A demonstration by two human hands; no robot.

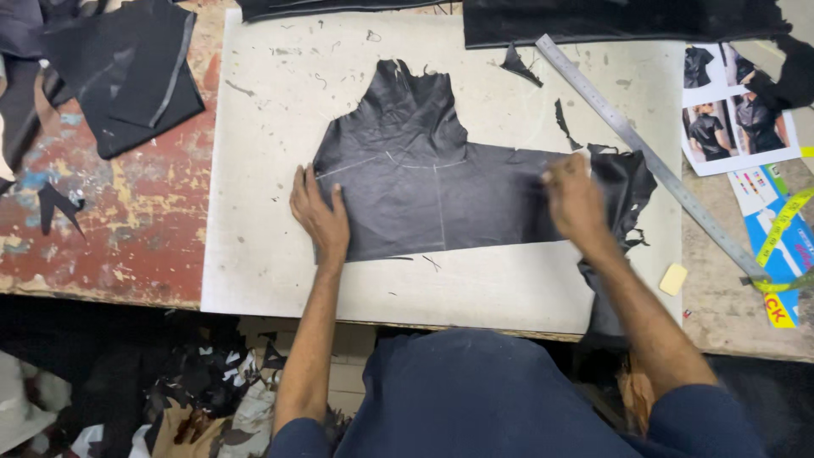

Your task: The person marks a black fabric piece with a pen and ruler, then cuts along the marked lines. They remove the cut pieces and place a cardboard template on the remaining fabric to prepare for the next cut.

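1. The left hand [320, 214] lay flat and open, palm down, pressing the left edge of a black leather piece [424, 182].
2. The right hand [575, 203] rested on the right part of the same leather, its fingers curled at a pale chalk line; whether they pinched anything could not be told.
3. The leather lay spread between the two hands on a white cutting board [254, 170], its narrow neck-like end pointing away from the person and its ragged right end hanging past the right hand.
4. Pale chalk lines crossed the leather just beyond the left hand's fingertips.
5. A steel ruler [644, 153] lay slantwise on the desk [144, 229], just right of the right hand.
6. Near the right forearm sat a small pale block of tailor's chalk [674, 279].
7. Farther right lay printed garment photos [738, 110] and a yellow tape measure [784, 229].
8. Well beyond the left hand, dark leather offcuts [127, 76] lay on the worn red desk.
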